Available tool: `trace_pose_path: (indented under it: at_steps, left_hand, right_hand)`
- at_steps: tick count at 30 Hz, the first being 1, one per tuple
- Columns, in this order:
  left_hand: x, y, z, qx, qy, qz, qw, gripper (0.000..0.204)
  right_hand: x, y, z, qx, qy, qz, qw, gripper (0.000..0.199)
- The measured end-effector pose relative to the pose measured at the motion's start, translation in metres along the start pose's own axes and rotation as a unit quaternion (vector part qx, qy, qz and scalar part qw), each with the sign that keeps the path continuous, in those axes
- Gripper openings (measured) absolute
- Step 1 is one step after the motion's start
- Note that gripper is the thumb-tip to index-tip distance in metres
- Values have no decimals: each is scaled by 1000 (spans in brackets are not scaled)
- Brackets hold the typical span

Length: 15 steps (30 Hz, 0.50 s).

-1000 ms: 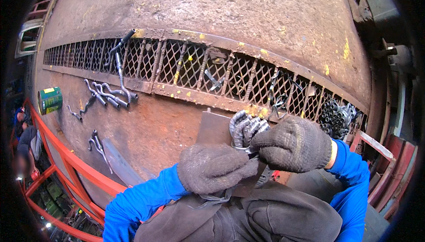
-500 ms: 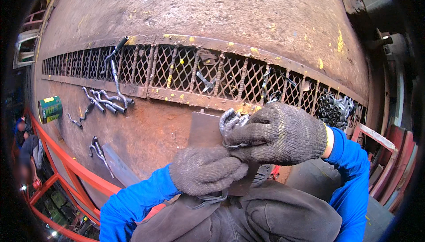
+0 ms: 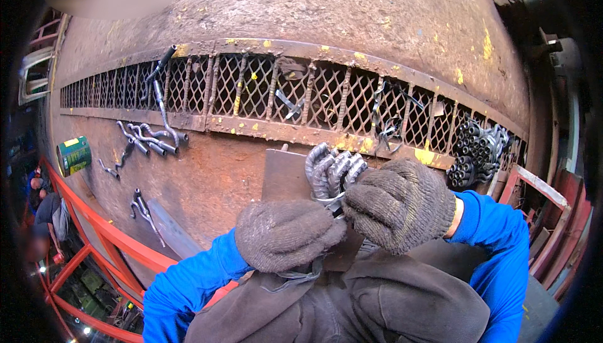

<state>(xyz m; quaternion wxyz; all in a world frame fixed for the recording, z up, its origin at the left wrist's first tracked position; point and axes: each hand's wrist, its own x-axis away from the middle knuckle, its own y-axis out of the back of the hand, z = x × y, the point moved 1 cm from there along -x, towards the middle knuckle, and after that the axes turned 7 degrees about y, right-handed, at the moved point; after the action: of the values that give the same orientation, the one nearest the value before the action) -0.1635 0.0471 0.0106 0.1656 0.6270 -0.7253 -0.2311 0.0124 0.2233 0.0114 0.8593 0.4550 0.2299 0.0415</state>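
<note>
**Kid:** What is in the middle there?

**Helper:** A bunch of bent metal pieces [image 3: 331,172]. They are grey and shiny, packed side by side. The bunch sits near the person, just past the two gloves, on a flat metal plate [image 3: 284,176] that lies on the rusty tabletop [image 3: 213,180].

**Kid:** Which way do they point?

**Helper:** Their long way runs from near to far. The round curved ends point far, toward the long metal grid [image 3: 264,95]. The near ends are hidden under the gloves.

**Kid:** What are the hands doing?

**Helper:** The left hand [image 3: 286,235] is curled shut over the near end of the bunch. The right hand [image 3: 399,205] is curled too, pressing on the bunch from the right. Both wear thick grey gloves, so I cannot see each finger. A thin metal band seems to peek out between them.

**Kid:** How do you do this well?

**Helper:** I think you squeeze from both sides at once, so no piece slips out. Keep all the pieces lined up the same way, and keep the bunch flat on the plate.

**Kid:** What else is around?

**Helper:** More bent pieces lie loose [image 3: 147,139] far to the left. A green can [image 3: 73,155] stands at the left edge. A stack of short tubes [image 3: 474,148] sits on the right. A red rail [image 3: 107,236] runs along the near left side.
</note>
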Motion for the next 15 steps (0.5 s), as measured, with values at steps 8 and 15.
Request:
trace_pose_path:
  at_steps: [8, 15]
  left_hand:
    - [-1, -2, -1, -39, -40, -23, 998, 35]
    - [7, -21, 14, 72, 2, -74, 995, 30]
  right_hand:
    - [-11, 8, -22, -143, 32, 45, 988, 21]
    - [-13, 16, -20, -158, -97, 130, 974, 27]
